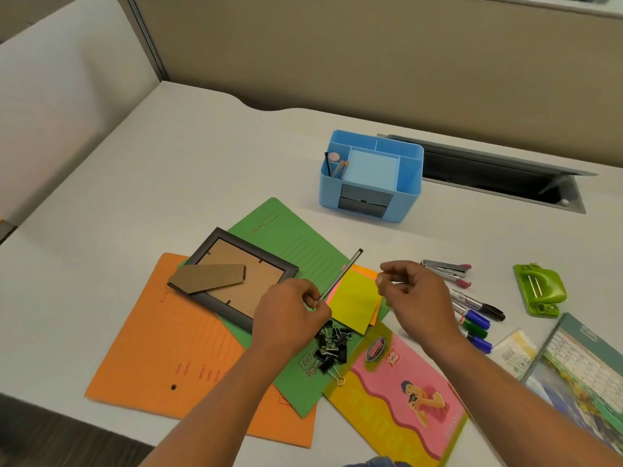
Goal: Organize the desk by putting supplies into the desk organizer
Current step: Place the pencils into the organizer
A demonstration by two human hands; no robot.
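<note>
White desk [202, 170], enclosed by beige cubicle partitions, carries all items.

Desk organizer [371, 197]: blue plastic, upright, located at the far centre of the desk, well apart from both hands. Its left compartment holds a black pen [327, 163] and pencil-like sticks [340, 168], all leaning.

Left hand [293, 315]: thumb and fingers pinch the near end of a thin grey strip [340, 278]. The strip angles up and to the right, across the edge of the green folder [296, 241].

Right hand [414, 294]: raised just right of the yellow sticky notes [354, 298], fingers curled, thumb close to forefinger. Whether it grasps anything cannot be told.

Binder clips [332, 348]: black, heaped on the green folder, just beside the left hand.

Picture frame [259, 284]: face down, resting across the green folder and the orange folder [161, 338].

Right of the right hand: a silver stapler [445, 269], a row of markers [475, 318], then a green hole punch [539, 288].

Near edge: a pink and yellow booklet [397, 382], with a calendar [580, 372] at the far right.
</note>
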